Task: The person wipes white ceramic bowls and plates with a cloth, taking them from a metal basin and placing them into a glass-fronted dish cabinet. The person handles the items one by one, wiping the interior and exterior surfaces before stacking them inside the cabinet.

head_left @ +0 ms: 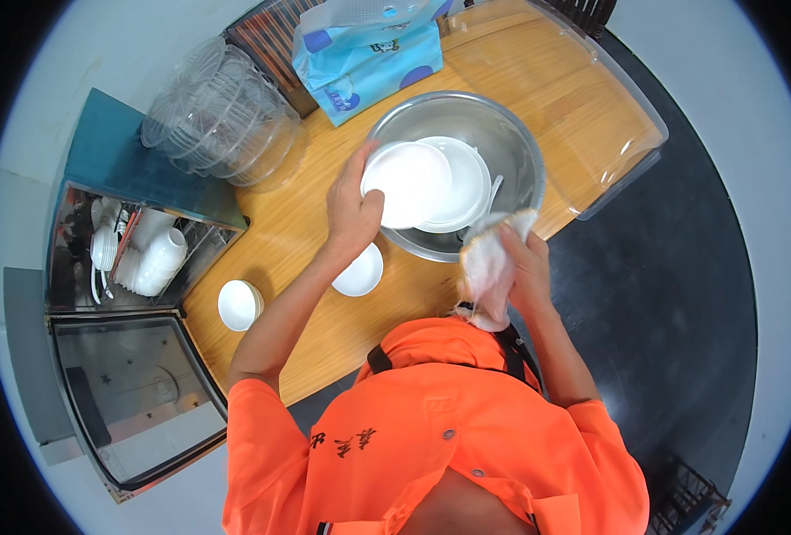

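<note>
Left hand (352, 212) gripping white plate (407, 183) by its rim, tilted over steel basin (511, 147) at twelve o'clock on worktop (324, 312). Right hand (522, 260) clenched on cloth (487, 267). Advisable: wipe both faces, holding rim firmly over basin.

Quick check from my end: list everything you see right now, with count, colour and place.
basin: 1, steel, table centre
plate: 1, white, in left hand over basin
dish: 1, white, inside basin
cloth: 1, pale, in right hand at basin rim
saucer: 1, white, table, under left wrist
bowl: 1, white, table's left edge
clear bowls: a stack, transparent, far left
tissue pack: 1, blue, behind basin
clear lid: 1, transparent, table right
cabinet: 1, glass-fronted, white crockery inside, left
table: 1, wooden
left hand: holds plate
right hand: holds cloth
</note>
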Action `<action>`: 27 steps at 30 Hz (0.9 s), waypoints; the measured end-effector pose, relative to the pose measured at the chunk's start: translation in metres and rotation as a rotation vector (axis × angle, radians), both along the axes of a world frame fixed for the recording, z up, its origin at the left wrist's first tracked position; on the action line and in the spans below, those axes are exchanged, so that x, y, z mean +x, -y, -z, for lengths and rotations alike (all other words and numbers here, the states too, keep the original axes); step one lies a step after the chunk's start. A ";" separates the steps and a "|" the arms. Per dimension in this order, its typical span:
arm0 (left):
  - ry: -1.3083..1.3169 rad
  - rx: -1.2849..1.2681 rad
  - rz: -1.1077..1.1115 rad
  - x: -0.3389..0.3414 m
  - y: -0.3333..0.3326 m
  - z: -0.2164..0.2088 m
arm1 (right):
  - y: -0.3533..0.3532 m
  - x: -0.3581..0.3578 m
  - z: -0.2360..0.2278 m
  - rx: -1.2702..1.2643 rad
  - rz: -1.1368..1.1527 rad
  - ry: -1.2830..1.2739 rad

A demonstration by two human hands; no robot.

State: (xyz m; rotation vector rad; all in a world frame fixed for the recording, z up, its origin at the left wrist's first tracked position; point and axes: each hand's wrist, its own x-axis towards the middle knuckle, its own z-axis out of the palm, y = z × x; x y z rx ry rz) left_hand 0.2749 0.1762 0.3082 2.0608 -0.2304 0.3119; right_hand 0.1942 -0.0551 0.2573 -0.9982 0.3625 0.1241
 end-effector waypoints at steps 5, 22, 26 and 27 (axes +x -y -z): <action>-0.556 -0.480 0.124 -0.039 0.009 0.024 | -0.024 0.021 -0.014 -0.541 -0.218 0.308; -0.887 -1.804 0.231 -0.078 -0.007 0.068 | -0.068 0.053 -0.140 0.072 -0.041 0.399; -0.821 -1.740 0.148 -0.069 -0.002 0.068 | -0.081 0.042 -0.124 -0.623 -0.364 0.501; -0.770 -1.755 0.190 -0.065 -0.001 0.072 | -0.087 0.043 -0.110 -0.904 -0.496 0.729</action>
